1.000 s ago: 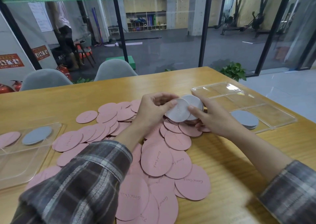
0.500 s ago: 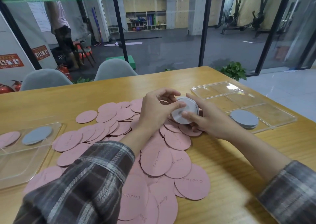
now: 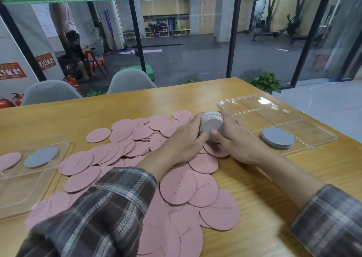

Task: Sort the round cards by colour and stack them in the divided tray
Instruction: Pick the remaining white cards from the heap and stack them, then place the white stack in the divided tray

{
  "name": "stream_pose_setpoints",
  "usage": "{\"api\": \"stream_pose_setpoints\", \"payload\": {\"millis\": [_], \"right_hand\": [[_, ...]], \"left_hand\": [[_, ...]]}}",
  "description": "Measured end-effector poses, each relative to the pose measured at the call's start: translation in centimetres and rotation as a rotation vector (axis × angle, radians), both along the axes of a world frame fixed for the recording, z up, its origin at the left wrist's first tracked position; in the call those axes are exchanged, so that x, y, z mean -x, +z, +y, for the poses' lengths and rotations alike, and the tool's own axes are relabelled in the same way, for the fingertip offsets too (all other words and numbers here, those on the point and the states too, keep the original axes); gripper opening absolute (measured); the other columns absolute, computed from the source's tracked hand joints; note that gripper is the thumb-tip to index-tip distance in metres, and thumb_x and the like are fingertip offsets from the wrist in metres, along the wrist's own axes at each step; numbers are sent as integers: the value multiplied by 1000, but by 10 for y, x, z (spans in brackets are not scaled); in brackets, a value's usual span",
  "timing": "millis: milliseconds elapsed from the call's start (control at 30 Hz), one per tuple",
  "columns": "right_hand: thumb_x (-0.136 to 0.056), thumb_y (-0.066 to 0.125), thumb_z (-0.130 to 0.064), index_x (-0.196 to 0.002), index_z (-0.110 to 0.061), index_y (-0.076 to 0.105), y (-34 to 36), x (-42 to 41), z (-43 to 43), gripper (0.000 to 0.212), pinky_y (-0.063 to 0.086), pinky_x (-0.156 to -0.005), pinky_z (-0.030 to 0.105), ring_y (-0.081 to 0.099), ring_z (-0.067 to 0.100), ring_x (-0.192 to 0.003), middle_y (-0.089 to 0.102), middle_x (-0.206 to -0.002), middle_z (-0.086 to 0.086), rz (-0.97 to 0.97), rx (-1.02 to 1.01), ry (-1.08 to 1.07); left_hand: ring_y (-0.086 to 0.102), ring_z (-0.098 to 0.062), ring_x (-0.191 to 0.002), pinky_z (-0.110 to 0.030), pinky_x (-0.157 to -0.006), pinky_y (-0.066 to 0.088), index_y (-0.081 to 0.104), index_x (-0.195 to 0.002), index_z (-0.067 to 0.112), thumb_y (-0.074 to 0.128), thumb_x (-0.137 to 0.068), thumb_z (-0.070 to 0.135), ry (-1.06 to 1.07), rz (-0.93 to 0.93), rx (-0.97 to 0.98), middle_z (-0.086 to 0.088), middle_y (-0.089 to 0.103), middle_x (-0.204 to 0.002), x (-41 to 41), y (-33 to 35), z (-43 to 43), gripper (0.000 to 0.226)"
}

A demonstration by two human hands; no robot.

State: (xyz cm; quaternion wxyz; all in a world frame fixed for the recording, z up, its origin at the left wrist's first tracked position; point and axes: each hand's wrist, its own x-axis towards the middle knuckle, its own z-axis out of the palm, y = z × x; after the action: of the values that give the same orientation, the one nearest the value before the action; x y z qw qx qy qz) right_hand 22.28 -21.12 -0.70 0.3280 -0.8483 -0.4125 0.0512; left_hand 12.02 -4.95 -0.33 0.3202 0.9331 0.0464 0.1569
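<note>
Both hands grip one bundle of grey cards [image 3: 212, 122], held on edge above the pink cards [image 3: 182, 186] toward the far right of the table [image 3: 137, 101], just beside the left rim of the divided tray [image 3: 248, 117]. The left hand [image 3: 186, 137] curls its fingers round the bundle's left side, the right hand [image 3: 239, 141] round its right. Step in hand, as judged: squaring the grey bundle. The next move calls for carrying it rightward and seating it aligned on the grey stack [image 3: 278, 138] in the tray's near-left compartment.
</note>
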Motion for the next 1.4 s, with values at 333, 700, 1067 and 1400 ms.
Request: {"api": "stream_pose_setpoints", "payload": {"millis": [333, 700, 1067, 1400], "right_hand": [[-105, 44, -43, -162, -22, 7, -1, -6, -1, 72, 24, -119, 46, 20, 27, -147, 30, -161, 9, -36, 79, -1], [-103, 54, -34, -148, -23, 36, 13, 4, -9, 49, 39, -105, 39, 44, 19, -124, 52, -125, -2, 22, -85, 1], [-88, 74, -34, -116, -27, 60, 47, 45, 23, 31, 42, -81, 13, 54, 3, -99, 59, -114, -8, -46, -227, 135], [-87, 77, -36, -105, -30, 64, 62, 129, 97, 23, 49, -74, 24, 61, 13, -82, 66, -105, -17, 1, -188, 360]], "left_hand": [[50, -28, -124, -36, -105, 38, 30, -161, 6, 43, -107, 25, 48, -53, -260, -13, 60, -126, -1, -2, 5, 59], [36, -28, -143, -37, -117, 29, 18, -165, 10, 35, -112, 28, 13, 86, -308, -12, 45, -152, 4, 14, 6, 59], [66, -17, -91, -29, -81, 49, 66, -115, 16, 63, -101, 30, 51, 64, -232, 7, 71, -100, 75, 64, 49, 21], [67, -9, -85, -22, -74, 53, 71, -110, 21, 70, -96, 35, 208, 85, -268, 14, 71, -94, 198, 82, 102, 20]]}}
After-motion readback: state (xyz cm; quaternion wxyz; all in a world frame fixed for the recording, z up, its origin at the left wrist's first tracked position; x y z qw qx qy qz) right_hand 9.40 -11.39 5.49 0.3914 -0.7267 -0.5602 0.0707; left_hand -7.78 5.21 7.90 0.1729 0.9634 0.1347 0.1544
